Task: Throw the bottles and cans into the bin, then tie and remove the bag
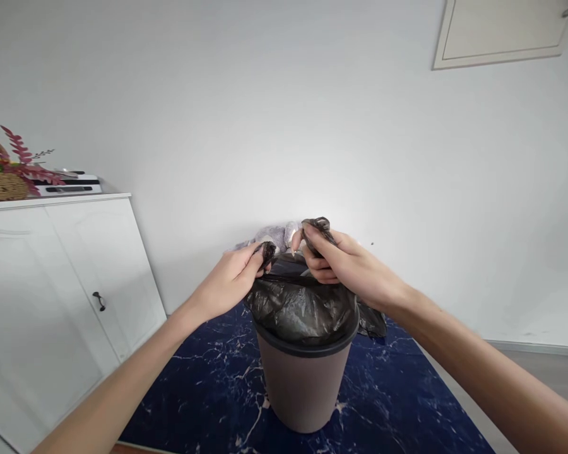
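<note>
A black plastic bin bag bulges above the dark rim of a brownish-grey trash bin. Bunched bag plastic is pinched between the thumb and fingers of my left hand, on the left side above the rim. On the right and slightly higher, my right hand is closed round another gathered part of the bag, which sticks up past the thumb. Between the hands the bag's mouth is partly open, and what lies inside cannot be made out. A loose flap of black plastic hangs right of the bin.
The bin stands on a dark blue marble-patterned table. Behind it is a greyish plush-looking thing against the white wall. At left stands a white cabinet bearing a wicker basket with red leaves. A panel is set high in the wall.
</note>
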A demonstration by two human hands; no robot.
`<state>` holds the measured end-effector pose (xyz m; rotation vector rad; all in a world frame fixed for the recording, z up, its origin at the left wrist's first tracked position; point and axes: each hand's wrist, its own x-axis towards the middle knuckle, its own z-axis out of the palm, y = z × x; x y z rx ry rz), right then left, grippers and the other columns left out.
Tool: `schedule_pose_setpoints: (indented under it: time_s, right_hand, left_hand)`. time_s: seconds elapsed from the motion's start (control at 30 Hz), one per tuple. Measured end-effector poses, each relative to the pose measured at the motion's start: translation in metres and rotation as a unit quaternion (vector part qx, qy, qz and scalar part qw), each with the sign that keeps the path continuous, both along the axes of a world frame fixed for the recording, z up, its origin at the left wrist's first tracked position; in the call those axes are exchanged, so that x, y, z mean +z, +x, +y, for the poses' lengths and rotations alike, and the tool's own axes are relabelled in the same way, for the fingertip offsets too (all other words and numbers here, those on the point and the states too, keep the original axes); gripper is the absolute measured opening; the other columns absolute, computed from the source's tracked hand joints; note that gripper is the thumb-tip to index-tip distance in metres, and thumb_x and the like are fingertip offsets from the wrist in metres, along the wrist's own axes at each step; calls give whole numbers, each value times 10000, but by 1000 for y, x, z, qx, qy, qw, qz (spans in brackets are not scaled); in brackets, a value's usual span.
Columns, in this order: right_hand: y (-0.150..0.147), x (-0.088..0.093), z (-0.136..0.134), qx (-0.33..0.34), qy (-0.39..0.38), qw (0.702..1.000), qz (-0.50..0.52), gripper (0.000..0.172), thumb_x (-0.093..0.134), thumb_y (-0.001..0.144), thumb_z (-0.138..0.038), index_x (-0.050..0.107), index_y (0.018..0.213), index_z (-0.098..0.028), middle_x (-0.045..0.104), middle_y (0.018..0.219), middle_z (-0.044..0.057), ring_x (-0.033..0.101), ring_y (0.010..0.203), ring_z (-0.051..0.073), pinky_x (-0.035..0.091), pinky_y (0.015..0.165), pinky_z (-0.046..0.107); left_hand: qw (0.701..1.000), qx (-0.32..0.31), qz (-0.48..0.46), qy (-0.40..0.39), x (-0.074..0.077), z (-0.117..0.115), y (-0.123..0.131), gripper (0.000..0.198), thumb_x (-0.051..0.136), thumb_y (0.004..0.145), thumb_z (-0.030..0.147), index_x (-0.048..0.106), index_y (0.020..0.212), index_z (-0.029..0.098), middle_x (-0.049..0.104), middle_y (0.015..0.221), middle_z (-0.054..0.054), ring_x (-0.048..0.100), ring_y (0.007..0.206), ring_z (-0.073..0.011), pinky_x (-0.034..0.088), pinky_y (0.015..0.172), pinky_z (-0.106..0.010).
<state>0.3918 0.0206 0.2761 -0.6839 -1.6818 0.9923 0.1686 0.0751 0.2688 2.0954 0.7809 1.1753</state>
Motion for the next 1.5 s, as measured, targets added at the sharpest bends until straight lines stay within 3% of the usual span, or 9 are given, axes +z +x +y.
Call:
schedule_pose_setpoints:
  time_s: [0.17, 0.4, 0.57, 0.7, 0.8, 0.97, 1.2, 1.37, 1.5]
  right_hand:
    - [-12, 7, 10, 7, -60, 997, 38, 390, 599, 1007, -629, 574, 928, -247, 246, 668, -91, 182, 526, 90, 137, 449, 241]
    - [-30, 3, 21, -21, -89, 990, 106, 355, 640, 988, -590, 562, 967, -245, 243, 648, -106, 189, 514, 81, 146, 454, 215]
    - [-30, -4, 19, -20, -105, 991, 81, 331, 561, 1035, -552, 559, 938, -235, 255, 647, -104, 197, 507, 82, 155, 465, 226]
    - [-24, -9, 22, -54, -76, 995, 35, 315, 472, 1074, -480, 551, 898, -231, 304, 649, -88, 237, 519, 92, 195, 485, 249]
    - [-22, -12, 24, -70, 12, 994, -89, 280, 461, 1060, -366, 531, 823, -234, 420, 659, -49, 365, 568, 119, 303, 546, 278]
    - [-22, -16, 20, -100, 118, 960, -233, 178, 466, 919, -92, 488, 826, -243, 621, 837, 28, 563, 793, 197, 407, 739, 351]
    - [-21, -16, 17, -95, 127, 958, -241, 243, 425, 1060, -256, 528, 840, -237, 626, 812, 24, 562, 739, 187, 397, 715, 361]
    - [-4, -13, 11, -88, 102, 963, -231, 310, 555, 1050, -495, 625, 921, -223, 645, 857, 26, 570, 767, 189, 414, 701, 364]
    - [9, -19, 11, -39, 76, 979, -186, 309, 515, 1079, -444, 704, 973, -223, 609, 795, 5, 558, 742, 163, 433, 697, 344]
  left_hand:
    - [999, -35, 21, 29, 0, 6, 8, 144, 697, 969, 266, 745, 843, 217, 596, 662, -5, 479, 578, -156, 362, 546, -233]
    - [983, -100, -84, -131, -3, -2, 23, 334, 633, 999, 502, 630, 843, 207, 378, 675, 43, 295, 542, -107, 254, 478, -207]
    - [979, -109, -38, -168, -9, -11, 12, 345, 603, 1014, 499, 620, 841, 201, 346, 678, 46, 260, 547, -111, 222, 469, -224]
    - [970, -119, -136, -164, -6, -15, 1, 234, 586, 988, 376, 606, 829, 206, 344, 674, 49, 263, 547, -114, 297, 492, -232]
    - [960, -146, -172, -165, -2, -17, 2, 214, 696, 883, 333, 691, 1054, 204, 546, 787, -2, 480, 647, -134, 446, 600, -235]
    - [994, -62, -67, -62, -7, -18, 14, 312, 840, 864, 309, 765, 1158, 235, 746, 1121, -72, 710, 1046, -226, 553, 881, -256]
    - [989, 17, -149, -3, -22, -11, 23, 197, 834, 885, 395, 813, 895, 199, 725, 787, -33, 672, 755, -168, 538, 768, -252]
    - [971, 41, -224, -70, -17, -11, 22, 278, 888, 820, 439, 787, 859, 183, 605, 752, 17, 468, 617, -85, 400, 574, -212]
    - [970, 34, -228, -80, -14, -11, 18, 328, 879, 825, 483, 769, 871, 178, 486, 704, 44, 387, 605, -79, 330, 545, -218]
